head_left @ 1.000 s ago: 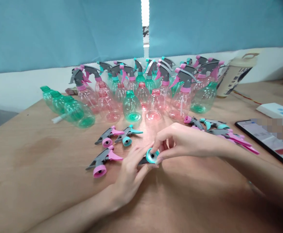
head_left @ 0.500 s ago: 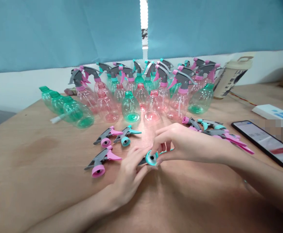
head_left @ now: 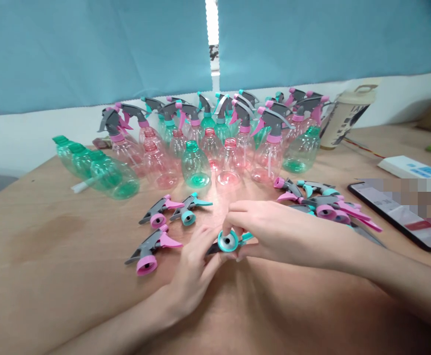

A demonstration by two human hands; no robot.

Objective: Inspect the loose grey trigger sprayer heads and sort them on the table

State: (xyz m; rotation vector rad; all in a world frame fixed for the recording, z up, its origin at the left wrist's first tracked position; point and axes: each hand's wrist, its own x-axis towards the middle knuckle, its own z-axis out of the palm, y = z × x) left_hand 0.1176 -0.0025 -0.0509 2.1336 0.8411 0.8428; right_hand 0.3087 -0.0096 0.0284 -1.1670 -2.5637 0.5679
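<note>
Both hands meet over a grey spray trigger head with a teal collar (head_left: pixel 227 241) low on the wooden table (head_left: pixel 53 246). My left hand (head_left: pixel 195 268) grips its grey body from below. My right hand (head_left: pixel 274 229) pinches the teal collar with thumb and fingertips, the collar's opening facing me. Three loose trigger heads (head_left: pixel 163 217) lie just left of my hands, two with pink collars, one teal. A pile of several more trigger heads (head_left: pixel 322 204) lies right of my right hand.
Several pink and green clear spray bottles (head_left: pixel 215 143) stand in a cluster at the back, some capped, some open. Green bottles (head_left: pixel 97 170) lie on their side at left. A phone (head_left: pixel 400 214), a white box (head_left: pixel 411 167) and a tumbler (head_left: pixel 343 118) sit at right.
The view has drifted slightly, so everything sits a little lower and further left. Both hands keep hold of the teal-collared trigger head, my right fingers shifting on the collar.
</note>
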